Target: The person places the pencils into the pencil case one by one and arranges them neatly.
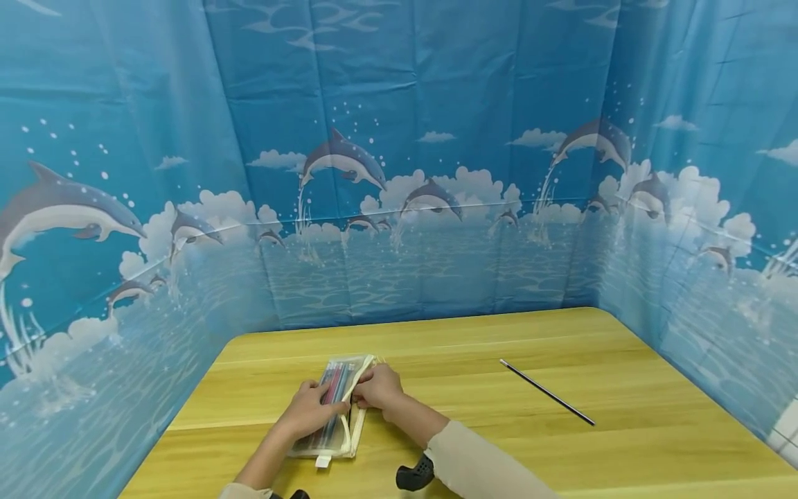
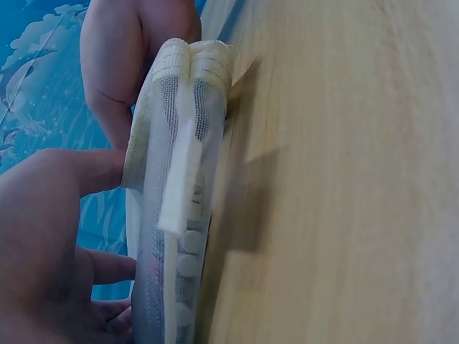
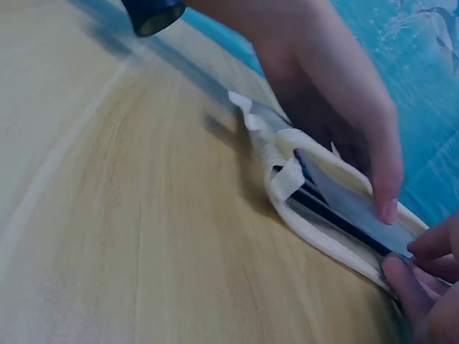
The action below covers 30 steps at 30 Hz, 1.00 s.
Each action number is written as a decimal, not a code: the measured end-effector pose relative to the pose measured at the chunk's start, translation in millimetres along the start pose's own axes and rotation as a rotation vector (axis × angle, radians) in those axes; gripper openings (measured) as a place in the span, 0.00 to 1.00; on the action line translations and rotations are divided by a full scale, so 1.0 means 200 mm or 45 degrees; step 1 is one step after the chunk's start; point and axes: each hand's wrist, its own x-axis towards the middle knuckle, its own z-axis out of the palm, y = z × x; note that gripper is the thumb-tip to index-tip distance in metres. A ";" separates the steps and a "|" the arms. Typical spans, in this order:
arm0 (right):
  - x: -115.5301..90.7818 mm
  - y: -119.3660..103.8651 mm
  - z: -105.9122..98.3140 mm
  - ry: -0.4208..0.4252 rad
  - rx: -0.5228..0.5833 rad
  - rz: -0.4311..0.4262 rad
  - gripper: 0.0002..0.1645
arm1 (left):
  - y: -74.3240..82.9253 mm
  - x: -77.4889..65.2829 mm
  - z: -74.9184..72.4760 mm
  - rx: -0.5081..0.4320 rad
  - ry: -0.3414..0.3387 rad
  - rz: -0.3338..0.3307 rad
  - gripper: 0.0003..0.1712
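A see-through mesh pencil case (image 1: 339, 443) with a cream zip edge lies on the table, with several pencils (image 1: 337, 381) inside, one pinkish red. My left hand (image 1: 309, 409) holds it from above. In the right wrist view, the left thumb (image 3: 388, 193) hooks over the upper lip of the open zip side. My right hand (image 1: 380, 387) is at that opening, its fingertips (image 3: 405, 276) pinching a dark pencil (image 3: 344, 223) lying along the gap. The pencil's far end is hidden by the right fingers.
A dark pencil (image 1: 548, 393) with a pale end lies by itself on the right of the wooden table (image 1: 461, 353). A blue dolphin-print curtain (image 1: 411, 263) surrounds the table's back and sides. Black wrist devices (image 1: 415, 474) sit near both forearms.
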 end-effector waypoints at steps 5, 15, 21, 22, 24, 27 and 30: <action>0.02 0.01 -0.05 -0.255 0.259 0.086 0.21 | 0.01 0.01 -0.01 -0.002 0.025 0.010 0.52; 0.02 0.03 -0.10 -0.438 0.319 0.195 0.22 | 0.03 -0.01 0.00 0.016 0.038 -0.017 0.55; 0.00 0.00 -0.10 -0.509 0.316 0.185 0.12 | 0.04 0.00 -0.01 0.026 0.044 -0.017 0.55; 0.00 0.00 -0.10 -0.512 0.322 0.189 0.14 | 0.04 0.00 0.00 0.025 0.045 -0.018 0.54; 0.00 0.00 -0.11 -0.509 0.335 0.201 0.22 | 0.04 0.00 0.00 0.027 0.046 -0.019 0.54; -0.01 0.00 -0.13 -0.491 0.339 0.225 0.32 | 0.03 -0.01 0.01 0.036 0.046 -0.008 0.53; -0.01 -0.01 -0.17 -0.465 0.316 0.230 0.30 | 0.03 -0.01 0.01 0.059 0.038 0.013 0.52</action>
